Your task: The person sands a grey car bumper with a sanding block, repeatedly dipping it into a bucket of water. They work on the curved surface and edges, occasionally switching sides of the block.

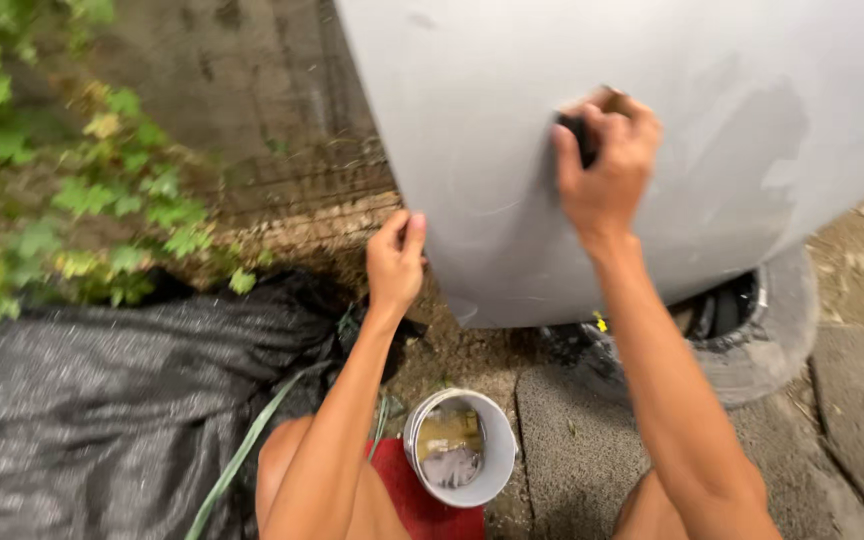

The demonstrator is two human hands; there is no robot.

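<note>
Outdoor dirt yard, vines beyond grey panel (pixel 512 150) | my right hand (pixel 607 165) clamps a dark pad (pixel 579 135), possibly sanding block, against panel | left hand (pixel 395 260) loosely curled, steadying its lower edge | bucket (pixel 460 450) below | mid-rubbing; next stroke needs even pressure.

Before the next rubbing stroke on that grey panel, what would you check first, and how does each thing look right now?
1. Right hand grips the dark sanding block: ok, fingers wrap over it.
2. Block pressed flat on the grey panel: cannot tell, the hand hides the contact.
3. Left hand steadies the panel edge: ok, fingertips touch it.
4. White bucket within reach: ok, it stands between the knees.
5. Bucket upright: ok, opening faces up.
6. Panel surface even: not ok, a darker patch shows to the right.
</note>
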